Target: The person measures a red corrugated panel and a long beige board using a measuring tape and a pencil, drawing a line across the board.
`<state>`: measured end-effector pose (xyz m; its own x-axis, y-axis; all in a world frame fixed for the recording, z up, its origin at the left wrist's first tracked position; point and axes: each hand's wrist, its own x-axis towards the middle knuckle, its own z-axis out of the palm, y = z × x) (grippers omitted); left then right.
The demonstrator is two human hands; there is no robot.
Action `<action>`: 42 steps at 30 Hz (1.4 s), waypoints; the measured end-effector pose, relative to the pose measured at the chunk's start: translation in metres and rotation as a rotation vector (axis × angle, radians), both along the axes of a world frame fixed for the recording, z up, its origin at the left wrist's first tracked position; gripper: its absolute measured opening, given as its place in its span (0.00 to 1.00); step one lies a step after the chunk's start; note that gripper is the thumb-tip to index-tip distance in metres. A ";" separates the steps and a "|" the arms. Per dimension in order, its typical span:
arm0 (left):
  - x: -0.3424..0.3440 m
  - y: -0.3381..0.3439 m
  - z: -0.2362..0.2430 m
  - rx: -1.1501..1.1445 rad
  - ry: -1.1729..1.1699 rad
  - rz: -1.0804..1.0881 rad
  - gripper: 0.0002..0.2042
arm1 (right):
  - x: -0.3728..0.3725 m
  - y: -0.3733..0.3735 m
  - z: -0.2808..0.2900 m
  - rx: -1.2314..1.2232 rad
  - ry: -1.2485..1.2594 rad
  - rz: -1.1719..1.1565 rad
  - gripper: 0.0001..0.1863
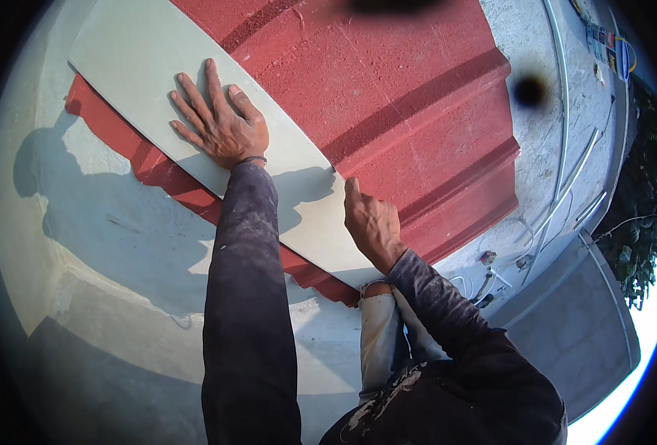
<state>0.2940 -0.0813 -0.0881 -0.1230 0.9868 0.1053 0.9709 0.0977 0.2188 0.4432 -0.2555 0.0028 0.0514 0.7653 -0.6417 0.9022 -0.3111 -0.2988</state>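
Note:
My left hand (228,126) lies flat with its fingers spread on a long, pale grey-green panel (132,63). The panel rests on a red corrugated sheet (410,96), which shows on both sides of it. At the panel's right edge, my right hand (373,224) is closed, with the index finger pointing forward along the edge. Whatever it may hold is hidden by the fingers. My shadow falls across the panel between both hands.
Thin white pipes (563,111) lie on the concrete at the right, near small fittings (488,257). A printed container (601,44) stands at the upper right. A grey slab (573,319) and leafy plants (628,245) are at the right rim. My knee (379,311) is by the panel's near end.

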 end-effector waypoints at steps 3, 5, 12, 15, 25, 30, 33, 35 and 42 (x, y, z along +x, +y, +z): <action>-0.003 -0.002 -0.002 -0.019 -0.039 -0.006 0.25 | -0.002 0.016 0.022 0.032 0.003 0.018 0.08; 0.000 -0.002 -0.005 -0.015 -0.056 -0.007 0.25 | -0.004 0.020 0.013 0.272 0.043 0.066 0.14; 0.001 -0.002 -0.002 0.011 -0.070 -0.021 0.25 | 0.020 -0.064 0.002 0.062 0.049 -0.038 0.19; -0.001 -0.001 -0.006 0.014 -0.072 -0.018 0.25 | 0.016 -0.055 0.002 0.112 0.063 -0.047 0.18; -0.001 -0.002 -0.004 0.035 -0.075 -0.019 0.25 | 0.022 -0.087 0.004 0.230 0.148 -0.154 0.07; 0.005 -0.002 -0.008 0.049 -0.095 -0.027 0.25 | 0.027 -0.077 -0.029 0.265 0.091 -0.115 0.08; 0.001 -0.005 -0.005 0.044 -0.097 -0.023 0.25 | 0.040 -0.131 -0.032 0.051 0.022 -0.091 0.08; 0.000 -0.005 -0.007 0.057 -0.083 -0.034 0.25 | 0.039 -0.134 -0.023 0.030 0.014 -0.099 0.08; 0.000 -0.005 -0.010 0.051 -0.099 -0.022 0.24 | 0.037 -0.127 -0.023 0.158 -0.002 -0.078 0.10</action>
<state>0.2945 -0.0864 -0.0984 -0.1137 0.9831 0.1436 0.9460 0.0629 0.3180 0.4801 -0.3830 -0.0203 0.1155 0.8501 -0.5138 0.8781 -0.3292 -0.3473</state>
